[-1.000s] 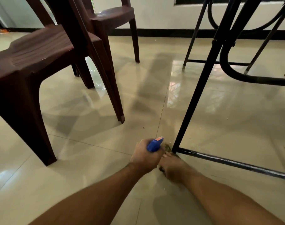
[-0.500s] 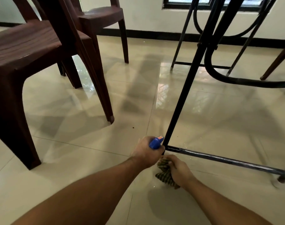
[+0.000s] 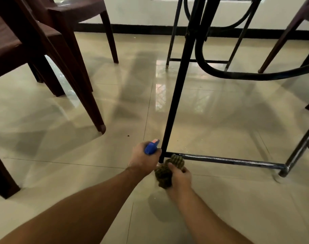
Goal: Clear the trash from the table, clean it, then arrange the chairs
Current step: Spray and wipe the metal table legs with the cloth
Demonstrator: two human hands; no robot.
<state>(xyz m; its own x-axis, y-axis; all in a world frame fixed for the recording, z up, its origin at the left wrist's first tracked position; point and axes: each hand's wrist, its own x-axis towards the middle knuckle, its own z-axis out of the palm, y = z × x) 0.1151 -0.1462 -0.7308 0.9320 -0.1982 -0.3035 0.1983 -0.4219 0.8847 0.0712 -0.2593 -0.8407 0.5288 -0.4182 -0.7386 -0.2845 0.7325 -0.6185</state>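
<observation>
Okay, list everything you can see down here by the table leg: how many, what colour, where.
near chair: one, dark brown, left foreground
far chair: one, dark brown, upper left
chair legs: brown, upper right edge
table frame: one, black metal, centre to right
crumb: one, dark, left of the frame's near leg
floor: glossy beige tiles
spray bottle: one, blue, beside the near leg
cloth: one, dark green striped, at the leg's foot
left hand: grips the spray bottle
right hand: grips the cloth
</observation>
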